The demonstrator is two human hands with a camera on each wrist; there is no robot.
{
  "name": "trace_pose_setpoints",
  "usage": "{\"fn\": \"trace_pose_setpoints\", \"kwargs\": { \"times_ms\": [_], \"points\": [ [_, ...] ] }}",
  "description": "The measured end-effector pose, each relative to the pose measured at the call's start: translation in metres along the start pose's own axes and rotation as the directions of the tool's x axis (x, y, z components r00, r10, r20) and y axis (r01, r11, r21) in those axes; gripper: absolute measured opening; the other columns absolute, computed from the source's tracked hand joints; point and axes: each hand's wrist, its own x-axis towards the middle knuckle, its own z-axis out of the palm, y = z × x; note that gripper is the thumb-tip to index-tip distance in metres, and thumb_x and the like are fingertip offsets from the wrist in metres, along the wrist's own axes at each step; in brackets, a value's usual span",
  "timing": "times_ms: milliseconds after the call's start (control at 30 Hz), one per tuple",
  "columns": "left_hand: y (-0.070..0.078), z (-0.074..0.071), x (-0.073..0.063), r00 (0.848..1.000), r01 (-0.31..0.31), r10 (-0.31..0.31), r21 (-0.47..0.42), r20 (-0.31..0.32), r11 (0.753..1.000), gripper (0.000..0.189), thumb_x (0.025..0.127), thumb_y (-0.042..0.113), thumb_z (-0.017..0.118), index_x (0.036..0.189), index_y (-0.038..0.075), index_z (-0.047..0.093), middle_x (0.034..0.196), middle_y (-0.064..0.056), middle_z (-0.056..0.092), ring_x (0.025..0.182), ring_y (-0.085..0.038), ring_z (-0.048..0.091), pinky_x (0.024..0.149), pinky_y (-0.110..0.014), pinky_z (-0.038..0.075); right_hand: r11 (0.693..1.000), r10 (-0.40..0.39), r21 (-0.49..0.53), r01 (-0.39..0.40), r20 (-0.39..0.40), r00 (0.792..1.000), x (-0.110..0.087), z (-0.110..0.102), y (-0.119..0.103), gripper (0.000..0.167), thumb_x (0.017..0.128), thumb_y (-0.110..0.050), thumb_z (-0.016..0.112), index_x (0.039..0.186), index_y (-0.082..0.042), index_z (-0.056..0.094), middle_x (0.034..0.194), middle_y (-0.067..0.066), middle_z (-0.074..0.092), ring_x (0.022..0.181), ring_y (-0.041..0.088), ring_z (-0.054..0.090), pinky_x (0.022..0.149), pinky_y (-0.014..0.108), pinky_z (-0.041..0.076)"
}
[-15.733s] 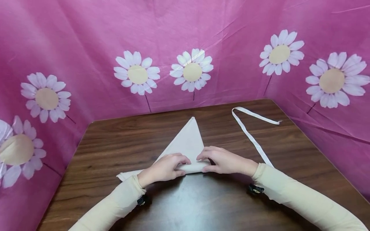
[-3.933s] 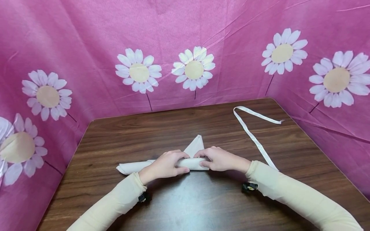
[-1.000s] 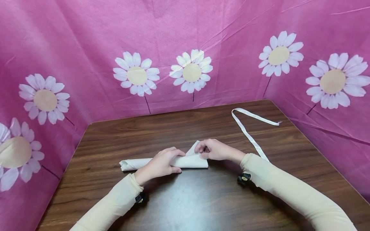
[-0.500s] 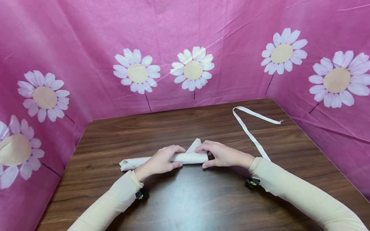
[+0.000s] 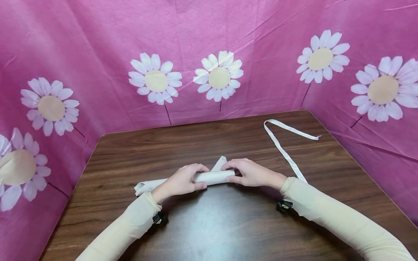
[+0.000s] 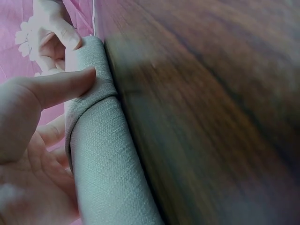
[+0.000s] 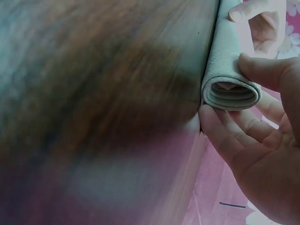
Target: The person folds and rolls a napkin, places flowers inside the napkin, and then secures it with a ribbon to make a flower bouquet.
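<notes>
**Off-white cloth roll (image 5: 213, 177) nearly wound, last flap out**

Cloth roll lies on the table, crosswise in front of the person, right end angled slightly away. A short flap (image 5: 218, 165) pokes out from its far side, near the right end. Left end looks a bit loose, layers folded over. Right wrist view: right end is a hollow, layered tube. Left wrist view: an overlapping edge runs slantwise round the roll.

Left hand (image 5: 179, 181) grips the roll around its middle: thumb on the near side, fingers over the far side. Right hand (image 5: 254, 174) grasps the right end, thumb against the cloth, fingers curled behind and under it; that hand is just beside the flap. Neither one is released.

Step in hand, my read: rolling up, close to finished, since only the flap is left over. Next move would call for an even turn with both grips, keeping the layers snug so the flap winds in flat; the loose left end could slip if tension goes uneven.

Further out: white ribbon (image 5: 281, 146) on the table (image 5: 147, 148), bent into a hook at the far right, near end close to the right sleeve (image 5: 326, 210), apart from the roll. Behind, pink backdrop (image 5: 98, 43) with printed daisies (image 5: 218, 78).
</notes>
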Motion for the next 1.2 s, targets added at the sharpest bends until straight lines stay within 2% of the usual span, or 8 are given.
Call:
{"fn": "trace_pose_setpoints", "kwargs": {
  "times_ms": [200, 400, 567, 733, 833, 967, 1067, 1200],
  "points": [
    [0.0005, -0.0002, 0.0003, 1.0, -0.008, 0.008, -0.003, 0.004, 1.0, 0.039, 0.083, 0.019, 0.085, 0.118, 0.012, 0.067, 0.107, 0.003, 0.068, 0.092, -0.012, 0.061, 0.084, -0.034, 0.051, 1.0, 0.016, 0.009, -0.016, -0.01, 1.0, -0.0003, 0.001, -0.0006, 0.025, 0.095, -0.017, 0.073, 0.118, -0.008, 0.07, 0.107, -0.002, 0.07, 0.086, 0.006, 0.061, 0.078, 0.032, 0.054],
    [0.0015, 0.0008, 0.0008, 1.0, 0.003, -0.003, -0.007, 0.007, 1.0, 0.04, 0.082, 0.019, 0.086, 0.118, 0.013, 0.067, 0.107, 0.004, 0.068, 0.092, -0.011, 0.061, 0.083, -0.033, 0.051, 1.0, 0.027, -0.008, -0.027, -0.019, 0.999, -0.001, 0.0017, 0.0, 0.022, 0.095, -0.018, 0.073, 0.116, -0.011, 0.071, 0.097, -0.008, 0.069, 0.075, 0.002, 0.057, 0.069, 0.027, 0.05],
    [0.003, 0.001, 0.0008, 1.0, 0.006, -0.006, 0.002, -0.025, 1.0, 0.039, 0.08, 0.019, 0.088, 0.113, 0.012, 0.068, 0.103, 0.003, 0.068, 0.089, -0.012, 0.06, 0.08, -0.032, 0.05, 0.999, 0.044, 0.002, -0.044, -0.016, 0.999, -0.0018, 0.0018, 0.0018, 0.019, 0.095, -0.019, 0.073, 0.114, -0.014, 0.073, 0.092, -0.011, 0.068, 0.069, 0.002, 0.054, 0.064, 0.025, 0.047],
    [0.0041, 0.001, 0.001, 0.998, 0.01, -0.008, 0.022, -0.06, 1.0, 0.038, 0.078, 0.021, 0.089, 0.108, 0.013, 0.068, 0.099, 0.004, 0.065, 0.085, -0.011, 0.058, 0.077, -0.031, 0.049, 0.994, 0.093, 0.055, -0.092, -0.011, 0.996, -0.0012, 0.0015, 0.0031, 0.019, 0.096, -0.017, 0.072, 0.113, -0.012, 0.071, 0.099, -0.007, 0.072, 0.071, 0.003, 0.054, 0.065, 0.025, 0.048],
    [0.0045, 0.0014, 0.0005, 0.998, 0.018, -0.017, 0.024, -0.067, 1.0, 0.038, 0.078, 0.023, 0.089, 0.108, 0.013, 0.068, 0.099, 0.004, 0.065, 0.084, -0.011, 0.056, 0.078, -0.032, 0.048, 0.973, 0.152, 0.175, -0.153, 0.017, 0.988, -0.0004, 0.0012, 0.0023, 0.022, 0.096, -0.013, 0.071, 0.116, -0.005, 0.068, 0.101, 0.001, 0.072, 0.067, 0.007, 0.059, 0.061, 0.027, 0.053],
    [0.0055, 0.0016, -0.0007, 0.997, 0.03, -0.028, 0.018, -0.069, 0.999, 0.038, 0.078, 0.025, 0.09, 0.108, 0.014, 0.068, 0.1, 0.005, 0.065, 0.08, -0.009, 0.054, 0.077, -0.03, 0.048, 0.914, 0.218, 0.333, -0.23, 0.073, 0.973, 0.0, 0.0015, 0.0029, 0.025, 0.096, -0.007, 0.069, 0.12, 0.0, 0.063, 0.099, 0.007, 0.067, 0.06, 0.016, 0.063, 0.053, 0.032, 0.057],
    [0.0063, 0.0014, -0.0014, 0.997, 0.028, -0.028, 0.0, -0.068, 1.0, 0.039, 0.077, 0.023, 0.09, 0.108, 0.013, 0.068, 0.101, 0.004, 0.065, 0.075, -0.008, 0.057, 0.075, -0.028, 0.049, 0.886, 0.247, 0.381, -0.265, 0.097, 0.964, -0.0001, 0.0014, 0.0044, 0.025, 0.097, -0.006, 0.069, 0.12, 0.0, 0.062, 0.1, 0.008, 0.065, 0.06, 0.018, 0.063, 0.052, 0.034, 0.058],
    [0.0062, 0.0015, -0.0022, 0.998, 0.027, -0.028, -0.022, -0.055, 0.999, 0.039, 0.078, 0.021, 0.09, 0.109, 0.011, 0.068, 0.102, 0.003, 0.065, 0.074, -0.008, 0.061, 0.074, -0.026, 0.051, 0.863, 0.28, 0.405, -0.302, 0.115, 0.953, 0.0004, 0.0012, 0.0057, 0.022, 0.096, -0.008, 0.07, 0.116, -0.001, 0.064, 0.1, 0.008, 0.065, 0.06, 0.02, 0.063, 0.052, 0.036, 0.058]
  ]
}}
